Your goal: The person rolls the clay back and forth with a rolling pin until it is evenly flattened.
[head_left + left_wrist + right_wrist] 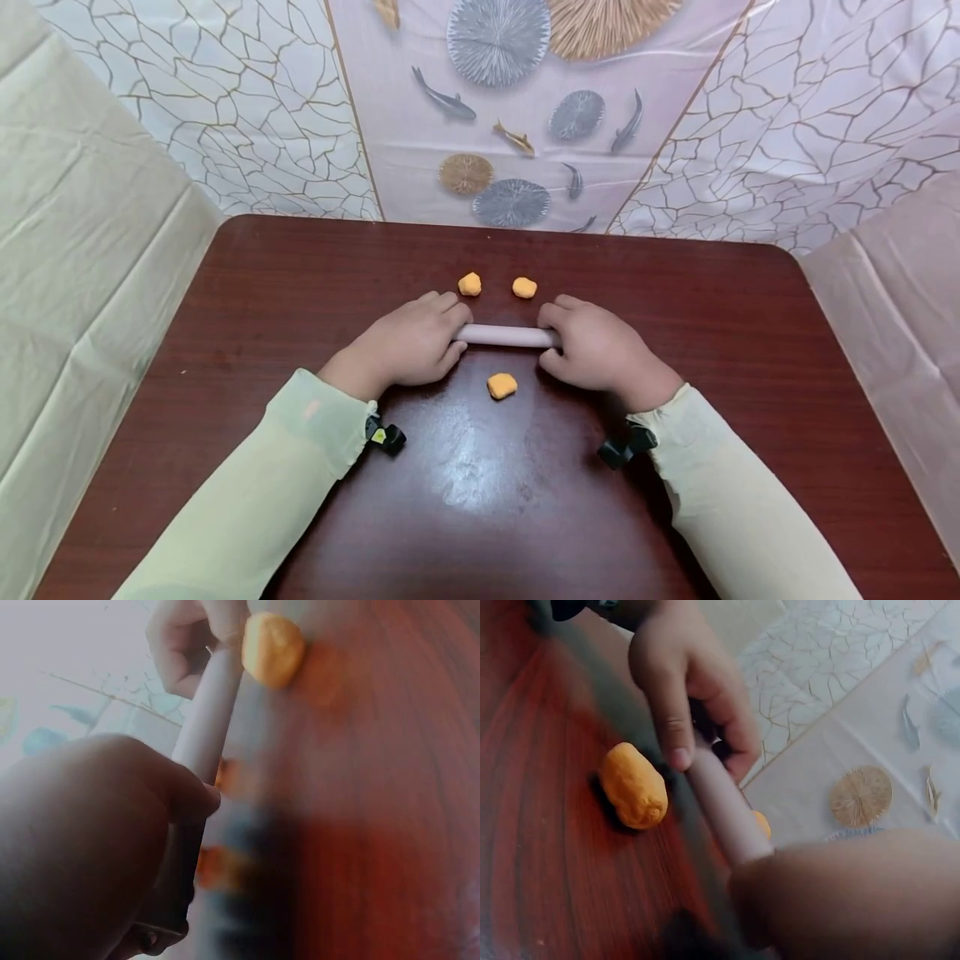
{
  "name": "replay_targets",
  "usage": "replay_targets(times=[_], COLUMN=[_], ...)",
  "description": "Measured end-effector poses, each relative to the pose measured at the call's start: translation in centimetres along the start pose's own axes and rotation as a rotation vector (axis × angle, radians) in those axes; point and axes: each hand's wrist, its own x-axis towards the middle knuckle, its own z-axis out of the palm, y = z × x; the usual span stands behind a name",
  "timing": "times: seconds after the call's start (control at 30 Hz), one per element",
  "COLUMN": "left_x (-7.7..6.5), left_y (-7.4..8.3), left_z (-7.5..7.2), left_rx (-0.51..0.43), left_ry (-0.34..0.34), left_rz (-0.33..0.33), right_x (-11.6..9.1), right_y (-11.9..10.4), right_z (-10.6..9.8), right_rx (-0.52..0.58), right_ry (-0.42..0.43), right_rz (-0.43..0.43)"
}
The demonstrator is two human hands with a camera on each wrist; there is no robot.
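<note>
Both hands hold a smooth, pale pinkish rod (507, 336) level across the middle of the table. My left hand (420, 340) grips its left end, fingers curled over the far side and thumb on the near side. At the other end my right hand (596, 343) grips it the same way. Three orange clay-like lumps lie around the rod. The near lump (502, 385) sits in front of it; the far left lump (469, 284) and far right lump (524, 287) sit behind. In the right wrist view, the near lump (634, 786) looks longish and uneven.
The dark red-brown tabletop (480, 533) is glossy and reflects light near the front. Behind it hangs a patterned cloth (510, 133) with fish and round shapes. Pale cloth walls (75, 275) flank the table. Each wrist wears a small black device (386, 435).
</note>
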Motion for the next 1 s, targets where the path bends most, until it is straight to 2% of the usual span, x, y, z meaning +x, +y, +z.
replay_targets(times=[0.17,0.3,0.43,0.6,0.83,1.0], left_x=[-0.7,-1.7,-2.5,-3.2,-3.2,-3.2], left_y=[1.0,2.3,3.4,4.3,4.4,4.2], left_z=[-1.1,-1.5,-1.1,-0.3,0.7,1.3], left_rx=[-0.023,0.001,0.03,0.031,0.016,0.011], left_ry=[0.078,0.119,0.1,0.051,-0.029,-0.027], left_rz=[0.014,0.03,0.028,-0.015,-0.055,-0.057], right_x=[-0.8,-1.8,-2.8,-3.5,-3.5,-3.4], right_y=[-1.4,-2.6,-3.7,-4.5,-4.5,-4.5], right_z=[-0.9,-1.0,-0.6,0.1,1.4,2.0], right_rx=[0.02,0.025,0.008,-0.034,-0.134,-0.18], right_ry=[-0.012,-0.054,-0.082,-0.098,-0.108,-0.078], right_rz=[0.054,0.07,0.074,0.075,0.055,0.018])
